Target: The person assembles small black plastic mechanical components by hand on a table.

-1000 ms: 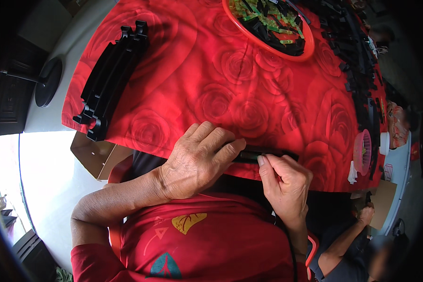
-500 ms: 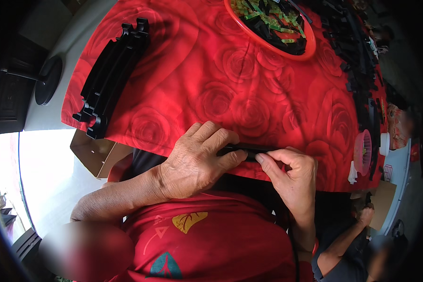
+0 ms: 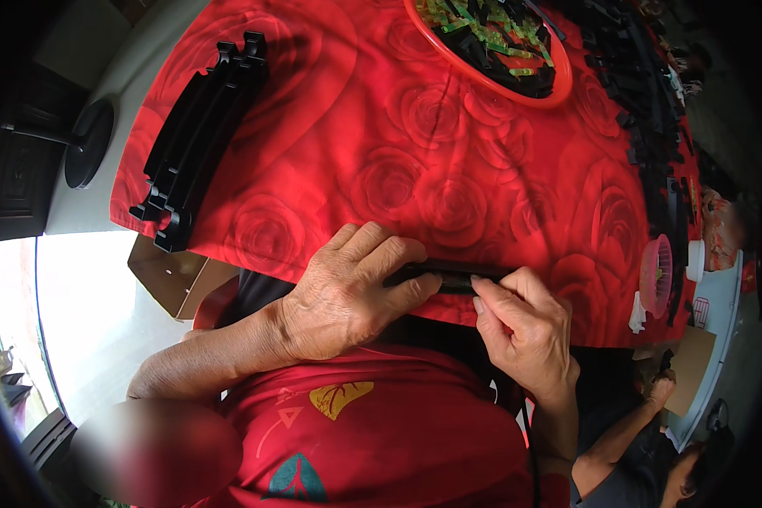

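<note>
At the near edge of the red rose-patterned tablecloth point(image 3: 432, 182) lies a narrow black plastic strip point(image 3: 455, 284). My left hand point(image 3: 343, 292) is closed on its left part, thumb below and fingers curled over the top. Near the strip's right part, my right hand point(image 3: 529, 330) presses thumb and fingertips against it, with the other fingers bent. Both hands cover the ends of the strip, so its full shape is hidden. Several long black plastic rails point(image 3: 203, 140) lie side by side at the far left of the cloth.
A red basin point(image 3: 560, 91) with black and yellow-green strips stands at the back. Black parts point(image 3: 643, 102) are heaped along the right side, near a pink basket point(image 3: 654, 275) and a white tub point(image 3: 695, 259). A cardboard box point(image 3: 169, 284) is below left. Another person's hand point(image 3: 662, 388) shows lower right.
My right hand has turned and shifted slightly right along the black strip, its fingers now curled in more. My left hand stays nearly in place, still gripping.
</note>
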`<state>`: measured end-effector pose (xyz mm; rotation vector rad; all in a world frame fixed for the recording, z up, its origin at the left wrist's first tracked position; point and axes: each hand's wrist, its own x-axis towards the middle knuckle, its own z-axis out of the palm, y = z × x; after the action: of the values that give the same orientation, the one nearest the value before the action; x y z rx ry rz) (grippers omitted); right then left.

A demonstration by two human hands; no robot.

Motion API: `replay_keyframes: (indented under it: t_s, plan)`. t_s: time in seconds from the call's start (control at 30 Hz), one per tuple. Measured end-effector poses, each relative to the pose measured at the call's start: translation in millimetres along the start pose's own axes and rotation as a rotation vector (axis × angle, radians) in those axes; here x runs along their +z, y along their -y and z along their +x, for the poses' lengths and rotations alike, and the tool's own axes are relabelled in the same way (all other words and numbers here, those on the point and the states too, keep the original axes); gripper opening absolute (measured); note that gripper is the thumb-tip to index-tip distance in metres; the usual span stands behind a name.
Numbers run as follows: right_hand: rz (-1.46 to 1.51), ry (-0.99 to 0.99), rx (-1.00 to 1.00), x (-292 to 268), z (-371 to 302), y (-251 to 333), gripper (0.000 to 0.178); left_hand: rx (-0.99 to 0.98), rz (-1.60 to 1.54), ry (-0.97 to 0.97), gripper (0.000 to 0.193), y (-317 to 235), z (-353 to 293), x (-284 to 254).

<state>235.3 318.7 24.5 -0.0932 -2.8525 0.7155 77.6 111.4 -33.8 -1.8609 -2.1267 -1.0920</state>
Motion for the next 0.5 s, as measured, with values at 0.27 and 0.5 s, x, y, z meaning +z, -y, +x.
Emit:
replay_keyframes:
  t_s: [0.27, 0.5]
  plan:
    - [-0.048, -0.052, -0.171, 5.1, -4.1, -20.4, 0.035, -0.017, -0.020, 0.011, 0.036, 2.1, 1.3, -0.6]
    - [-0.017, -0.077, -0.165, 7.5, -3.0, -22.1, 0.033, -0.015, -0.018, 0.020, 0.039, 0.8, -0.1, -1.2]
